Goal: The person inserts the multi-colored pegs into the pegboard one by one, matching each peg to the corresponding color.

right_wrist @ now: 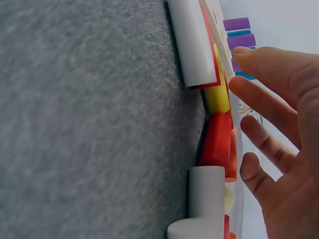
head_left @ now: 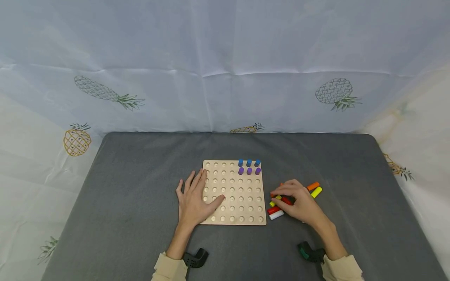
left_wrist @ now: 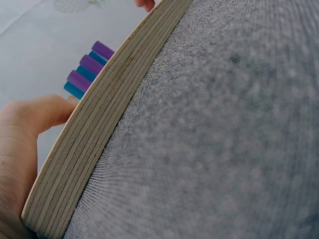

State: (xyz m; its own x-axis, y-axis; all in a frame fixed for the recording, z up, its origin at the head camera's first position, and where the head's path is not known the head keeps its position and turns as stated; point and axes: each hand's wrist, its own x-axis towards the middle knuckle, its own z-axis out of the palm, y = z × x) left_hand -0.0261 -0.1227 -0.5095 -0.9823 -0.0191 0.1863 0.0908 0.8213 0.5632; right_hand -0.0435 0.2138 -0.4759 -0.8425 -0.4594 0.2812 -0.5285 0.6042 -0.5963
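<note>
A square wooden pegboard (head_left: 236,203) with rows of round holes lies flat on the table. Three blue pegs (head_left: 249,163) stand in its back row at the right, with three purple pegs (head_left: 249,171) in the row in front. My left hand (head_left: 191,205) rests over the board's left edge, thumb stretched across the top and fingers spread along the side. To the right of the board, my right hand (head_left: 299,201) hovers close over a loose pile of pegs, fingers slightly bent. Red (right_wrist: 216,139), yellow (right_wrist: 217,98) and white pegs (right_wrist: 192,45) lie beside its fingertips; nothing shows between them.
An orange peg (head_left: 313,186) and a yellow peg (head_left: 316,192) lie beyond the right hand. Each wrist wears a black device, the left device (head_left: 196,258) and the right device (head_left: 311,252). A grey cloth (head_left: 133,203) covers the table, and a pineapple-print curtain (head_left: 218,97) hangs behind.
</note>
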